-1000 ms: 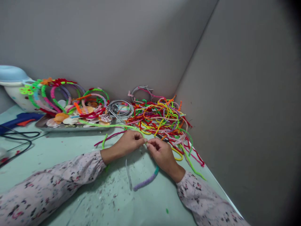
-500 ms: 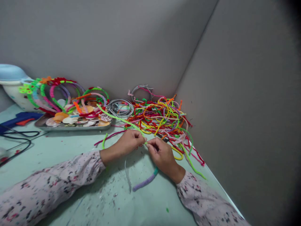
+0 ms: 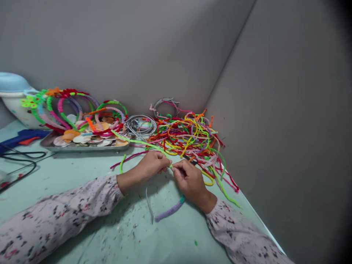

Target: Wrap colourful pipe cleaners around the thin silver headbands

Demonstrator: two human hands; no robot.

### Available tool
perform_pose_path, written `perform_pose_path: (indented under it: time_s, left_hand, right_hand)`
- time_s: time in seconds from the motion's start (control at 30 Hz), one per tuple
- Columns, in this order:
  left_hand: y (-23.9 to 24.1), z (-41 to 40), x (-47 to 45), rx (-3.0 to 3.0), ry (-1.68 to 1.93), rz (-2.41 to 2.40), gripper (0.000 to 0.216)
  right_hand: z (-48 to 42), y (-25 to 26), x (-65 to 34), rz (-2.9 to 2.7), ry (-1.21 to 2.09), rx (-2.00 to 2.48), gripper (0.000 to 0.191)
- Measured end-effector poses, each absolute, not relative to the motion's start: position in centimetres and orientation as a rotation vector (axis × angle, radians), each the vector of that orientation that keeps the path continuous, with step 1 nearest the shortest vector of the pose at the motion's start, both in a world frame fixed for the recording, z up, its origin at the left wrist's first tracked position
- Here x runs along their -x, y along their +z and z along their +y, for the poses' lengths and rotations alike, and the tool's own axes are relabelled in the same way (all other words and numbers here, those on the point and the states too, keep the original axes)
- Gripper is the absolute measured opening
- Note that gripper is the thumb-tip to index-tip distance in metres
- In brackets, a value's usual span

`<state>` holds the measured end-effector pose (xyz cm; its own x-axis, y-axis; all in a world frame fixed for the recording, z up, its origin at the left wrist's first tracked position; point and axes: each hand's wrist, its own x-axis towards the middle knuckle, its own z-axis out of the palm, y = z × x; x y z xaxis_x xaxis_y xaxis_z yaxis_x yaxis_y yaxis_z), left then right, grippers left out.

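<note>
A bright green pipe cleaner [image 3: 134, 140] runs from the tray's edge into the fingers of my left hand [image 3: 154, 163], which pinches it near its end. My right hand [image 3: 191, 179] is closed too, thumb and forefinger pinched on the same pipe cleaner, close beside the left fingertips. Below my right hand a purple fuzzy strip with a teal part [image 3: 169, 212] curves out along the tabletop; its upper end is hidden by the hand. A thin grey wire [image 3: 149, 205] lies left of it.
Behind my hands is a tangled pile of coloured pipe cleaners [image 3: 189, 135], beside coiled grey wire [image 3: 140, 126]. Further left stand a metal tray [image 3: 88, 149] of shells with fuzzy headbands, a blue glue gun [image 3: 26, 136] with a black cord, and a lidded bin [image 3: 16, 102]. Grey walls enclose the back and right.
The free end of the green pipe cleaner has dipped lower toward the tray. Both hands stay pinched together in nearly the same spot.
</note>
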<state>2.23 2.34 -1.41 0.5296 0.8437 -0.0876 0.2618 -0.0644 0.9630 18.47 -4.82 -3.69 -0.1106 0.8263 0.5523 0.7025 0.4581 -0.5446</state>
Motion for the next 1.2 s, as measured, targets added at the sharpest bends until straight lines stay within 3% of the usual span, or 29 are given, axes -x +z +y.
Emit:
perform_pose_path:
  time_s: [0.5, 0.7, 0.9, 1.2]
  left_hand:
    - [-0.6, 1.7, -2.4, -1.7, 0.696, 0.976, 0.027]
    - [0.0, 0.9, -2.4, -2.05, 0.881, 1.016, 0.009]
    - [0.2, 0.3, -2.2, -2.293, 0.979, 0.963, 0.025]
    - [0.4, 0.4, -2.1, -2.459, 0.914, 0.992, 0.023]
  right_hand:
    - [-4.5, -3.5, -18.4, -1.746, 0.235, 1.323, 0.007]
    - [-3.9, -3.9, -18.6, -1.628, 0.342, 1.342, 0.007]
    - [-3.8, -3.9, -18.6, -1.608, 0.378, 1.339, 0.007]
    - [-3.9, -3.9, -18.6, -1.616, 0.348, 1.326, 0.007]
